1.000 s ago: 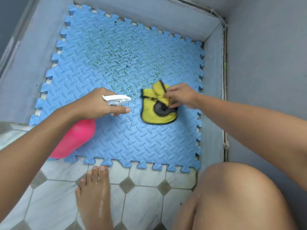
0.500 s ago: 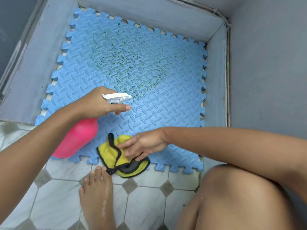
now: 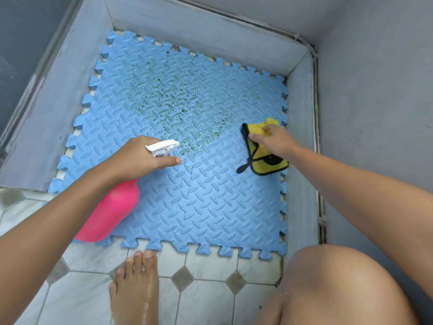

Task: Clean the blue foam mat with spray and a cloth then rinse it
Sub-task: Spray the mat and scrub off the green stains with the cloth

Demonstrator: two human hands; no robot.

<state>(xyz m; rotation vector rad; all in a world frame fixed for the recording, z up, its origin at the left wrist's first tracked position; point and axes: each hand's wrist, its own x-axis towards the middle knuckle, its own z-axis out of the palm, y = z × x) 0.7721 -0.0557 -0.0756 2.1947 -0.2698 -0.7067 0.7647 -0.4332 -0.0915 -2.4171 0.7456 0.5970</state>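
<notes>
The blue foam mat [image 3: 201, 202] lies flat on the floor in a grey corner, its far half dotted with green droplets. My left hand [image 3: 138, 158] grips a pink spray bottle [image 3: 110, 212] by its white trigger head [image 3: 162, 147], nozzle pointing right over the mat's middle. My right hand [image 3: 274, 140] presses a yellow cloth [image 3: 269, 158] with black trim onto the mat near its right edge.
Grey walls [image 3: 375, 90] close in the mat at the back, left and right. White tiled floor [image 3: 206, 301] lies in front of the mat. My bare foot [image 3: 134, 289] rests on the tiles and my knee [image 3: 339, 285] sits at the lower right.
My right hand carried the yellow cloth from the mat's middle to the front edge, then back up to the right edge. My left hand kept the spray bottle in place.
</notes>
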